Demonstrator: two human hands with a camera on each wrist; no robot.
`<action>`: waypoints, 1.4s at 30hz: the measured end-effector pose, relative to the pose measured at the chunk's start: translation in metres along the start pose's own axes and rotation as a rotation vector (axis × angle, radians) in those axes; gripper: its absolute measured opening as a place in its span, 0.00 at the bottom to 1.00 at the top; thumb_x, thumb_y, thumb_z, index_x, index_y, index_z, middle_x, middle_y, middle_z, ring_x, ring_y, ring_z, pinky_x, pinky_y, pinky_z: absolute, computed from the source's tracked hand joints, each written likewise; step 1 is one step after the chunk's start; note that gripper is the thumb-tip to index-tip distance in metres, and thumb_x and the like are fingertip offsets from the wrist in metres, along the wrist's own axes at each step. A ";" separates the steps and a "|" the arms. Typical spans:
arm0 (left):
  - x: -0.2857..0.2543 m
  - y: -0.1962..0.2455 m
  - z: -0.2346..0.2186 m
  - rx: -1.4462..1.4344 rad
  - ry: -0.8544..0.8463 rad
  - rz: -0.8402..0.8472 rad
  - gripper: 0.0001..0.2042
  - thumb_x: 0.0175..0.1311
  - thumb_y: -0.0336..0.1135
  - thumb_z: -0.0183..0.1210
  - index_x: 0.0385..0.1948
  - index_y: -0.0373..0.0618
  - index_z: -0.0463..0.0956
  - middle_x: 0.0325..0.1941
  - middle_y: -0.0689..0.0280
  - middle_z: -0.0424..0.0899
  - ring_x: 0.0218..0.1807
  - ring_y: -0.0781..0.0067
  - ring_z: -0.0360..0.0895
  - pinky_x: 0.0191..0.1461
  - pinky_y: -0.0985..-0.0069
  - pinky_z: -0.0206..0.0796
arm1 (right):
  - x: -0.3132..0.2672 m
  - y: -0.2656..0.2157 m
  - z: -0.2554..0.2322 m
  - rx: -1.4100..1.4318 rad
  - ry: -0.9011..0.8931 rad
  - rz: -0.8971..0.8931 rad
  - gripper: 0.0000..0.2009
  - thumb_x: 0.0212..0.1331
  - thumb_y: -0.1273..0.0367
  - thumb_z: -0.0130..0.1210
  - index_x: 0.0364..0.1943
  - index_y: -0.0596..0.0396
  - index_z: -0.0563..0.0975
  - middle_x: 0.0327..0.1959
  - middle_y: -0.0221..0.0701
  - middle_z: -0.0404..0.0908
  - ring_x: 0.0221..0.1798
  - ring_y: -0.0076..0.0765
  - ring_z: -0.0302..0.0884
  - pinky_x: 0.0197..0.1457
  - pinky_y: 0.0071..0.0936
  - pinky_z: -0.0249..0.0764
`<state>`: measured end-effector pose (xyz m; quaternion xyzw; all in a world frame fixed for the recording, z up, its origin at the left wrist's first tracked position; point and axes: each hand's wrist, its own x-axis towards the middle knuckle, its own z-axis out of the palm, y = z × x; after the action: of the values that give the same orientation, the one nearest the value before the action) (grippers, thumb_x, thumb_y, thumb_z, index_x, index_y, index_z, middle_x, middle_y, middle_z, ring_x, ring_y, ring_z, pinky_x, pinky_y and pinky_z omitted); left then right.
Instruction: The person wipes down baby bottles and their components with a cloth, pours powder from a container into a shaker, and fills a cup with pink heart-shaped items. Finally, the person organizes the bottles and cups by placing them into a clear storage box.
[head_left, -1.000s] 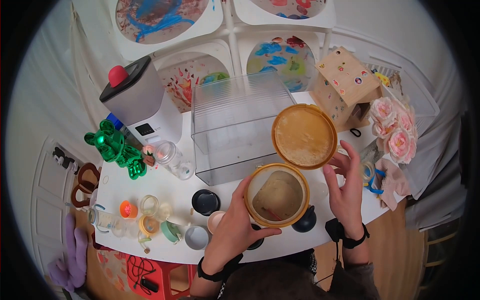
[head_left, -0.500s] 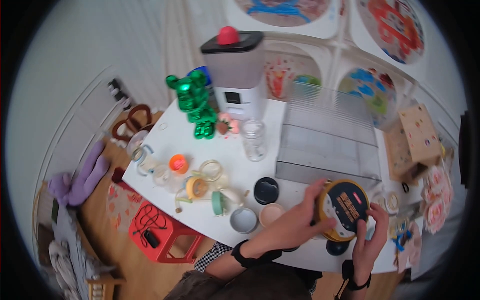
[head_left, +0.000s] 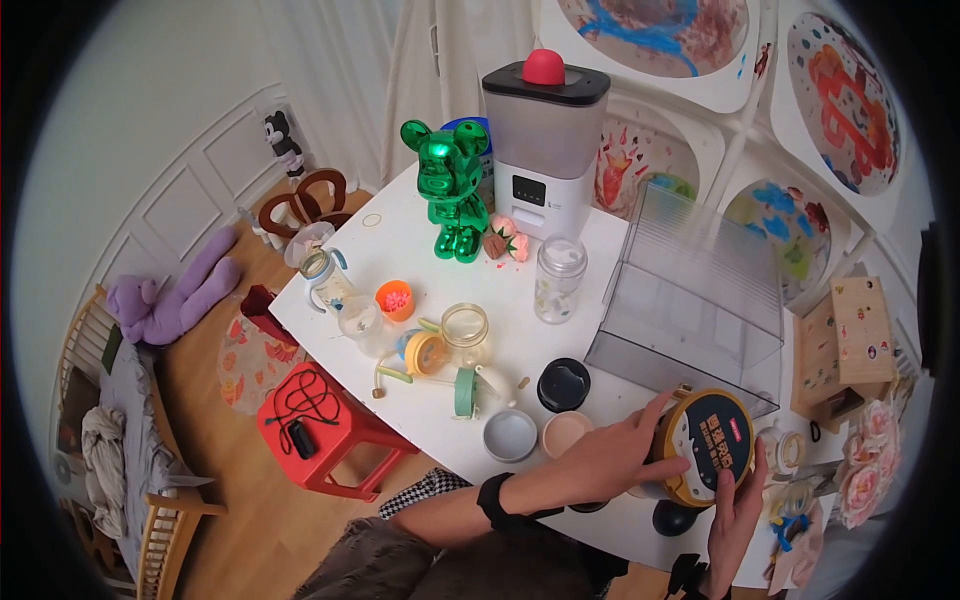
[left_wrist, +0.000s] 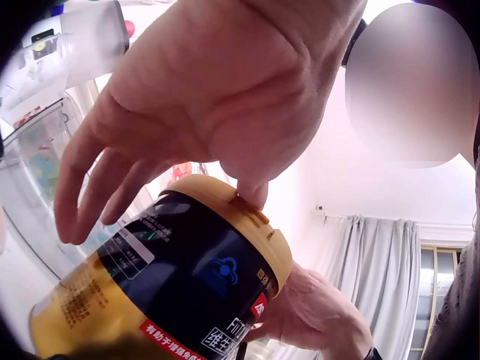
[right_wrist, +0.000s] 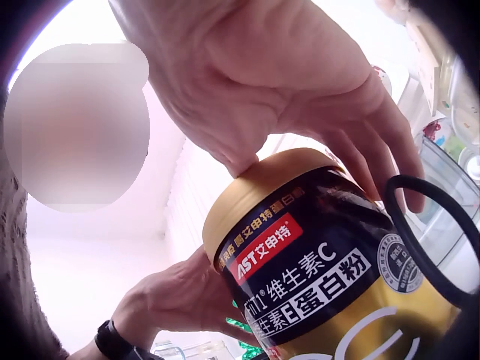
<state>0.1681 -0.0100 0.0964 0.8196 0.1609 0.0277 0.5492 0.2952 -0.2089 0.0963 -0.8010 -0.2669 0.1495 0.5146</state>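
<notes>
A gold and black tub [head_left: 712, 440] with its lid on is between both hands above the table's front right. The left hand [head_left: 598, 462] has its thumb on the lid's rim and its fingers round the far side; in the left wrist view that thumb presses at the lid's tab. On the right side of the tub, the right hand [head_left: 738, 520] grips with thumb on the lid and fingers down the wall. The right wrist view shows the tub's red and white label [right_wrist: 266, 247]. The tub's contents are hidden by the lid.
A clear plastic box [head_left: 690, 300] stands behind the tub. Left of it are a glass jar [head_left: 560, 280], a dispenser [head_left: 545, 150], a green bear figure [head_left: 452, 190], a black lid [head_left: 563, 385], a grey bowl [head_left: 510, 436] and several bottle parts. A red stool [head_left: 335, 430] is on the floor.
The lid was raised off the tub a second ago; now it covers the opening, and both hands are round the tub. The head view has swung left, showing more floor and bed.
</notes>
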 end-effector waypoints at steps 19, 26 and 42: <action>0.054 0.043 0.015 0.827 -0.148 0.513 0.67 0.26 0.49 0.83 0.77 0.50 0.50 0.73 0.26 0.50 0.66 0.17 0.59 0.58 0.36 0.67 | 0.012 0.015 -0.040 -0.163 0.013 -0.169 0.30 0.79 0.49 0.37 0.59 0.65 0.76 0.46 0.41 0.86 0.38 0.32 0.84 0.38 0.28 0.76; 0.048 0.052 0.008 0.747 -0.164 0.512 0.63 0.26 0.44 0.82 0.76 0.49 0.54 0.69 0.30 0.56 0.64 0.24 0.63 0.56 0.44 0.69 | 0.003 0.009 -0.035 -0.181 0.066 -0.180 0.29 0.79 0.50 0.37 0.58 0.63 0.76 0.42 0.38 0.86 0.35 0.29 0.83 0.34 0.23 0.72; -0.073 0.159 -0.178 0.521 0.147 0.404 0.54 0.32 0.44 0.77 0.71 0.37 0.62 0.58 0.50 0.77 0.57 0.55 0.78 0.62 0.68 0.71 | 0.008 0.002 -0.032 -0.170 0.216 -0.261 0.19 0.56 0.82 0.58 0.54 0.57 0.76 0.29 0.27 0.78 0.28 0.20 0.73 0.34 0.18 0.69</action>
<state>0.0961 0.0726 0.3207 0.9436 0.0360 0.1529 0.2914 0.3187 -0.2283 0.1082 -0.8117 -0.3233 -0.0285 0.4856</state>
